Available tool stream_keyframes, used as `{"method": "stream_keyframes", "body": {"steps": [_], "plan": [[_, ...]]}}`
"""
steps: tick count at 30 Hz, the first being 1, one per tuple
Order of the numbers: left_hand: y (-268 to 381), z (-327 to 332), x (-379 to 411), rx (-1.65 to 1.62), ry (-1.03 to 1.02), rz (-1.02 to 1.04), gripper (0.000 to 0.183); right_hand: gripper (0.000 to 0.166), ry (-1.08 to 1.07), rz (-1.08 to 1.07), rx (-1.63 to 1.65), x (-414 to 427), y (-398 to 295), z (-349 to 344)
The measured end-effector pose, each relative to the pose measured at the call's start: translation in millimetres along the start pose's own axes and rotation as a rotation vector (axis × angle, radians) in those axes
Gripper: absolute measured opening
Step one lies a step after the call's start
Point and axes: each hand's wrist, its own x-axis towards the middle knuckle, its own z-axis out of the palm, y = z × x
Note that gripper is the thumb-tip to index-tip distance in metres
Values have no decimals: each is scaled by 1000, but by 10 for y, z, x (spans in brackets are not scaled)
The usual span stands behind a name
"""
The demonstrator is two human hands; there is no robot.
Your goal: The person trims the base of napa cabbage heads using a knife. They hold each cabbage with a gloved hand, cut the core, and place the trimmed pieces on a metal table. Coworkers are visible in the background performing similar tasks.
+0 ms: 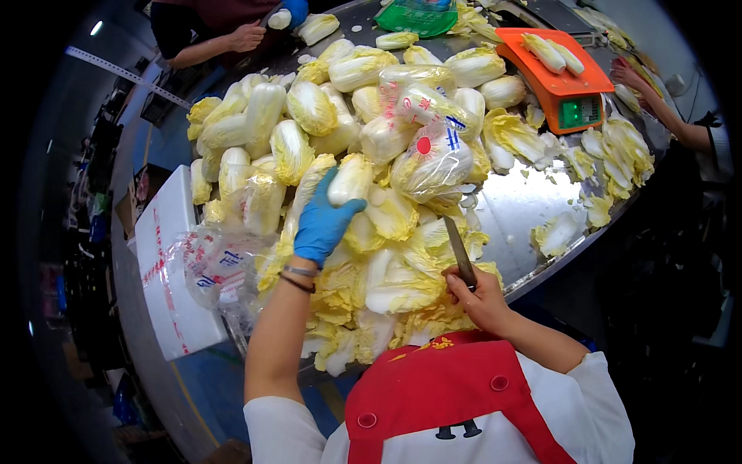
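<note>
In a blue glove, my left hand grips a small napa cabbage, its white base towards me. My bare right hand is closed around the handle of a knife, whose blade points away from me over loose leaves. A heap of napa cabbages lies beyond my left hand. Several of them are wrapped in clear printed plastic bags. Between my arms, a pile of torn-off yellow and white cabbage leaves covers the near side of the metal table.
An orange digital scale at the back right bears two trimmed cabbages. A white foam box stands at the left, with a crumpled plastic bag against it. Across the table a co-worker's hands hold a knife and a cabbage. Another person's arm reaches in at the right.
</note>
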Motion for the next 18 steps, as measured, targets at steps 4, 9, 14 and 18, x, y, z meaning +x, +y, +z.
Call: {"method": "stream_keyframes", "body": {"steps": [4, 9, 14, 18], "plan": [[221, -299, -224, -347, 31, -119, 66, 19, 138, -72, -100, 50, 277, 144], [194, -510, -616, -793, -27, -259, 63, 20, 138, -140, -52, 567, 364, 595], [178, -694, -1060, -815, -147, -382, 73, 20, 221, -432, -219, 466, -118, 250], [521, -326, -1251, -873, -101, -565, 69, 44, 4, -683, -60, 456, -533, 56]]}}
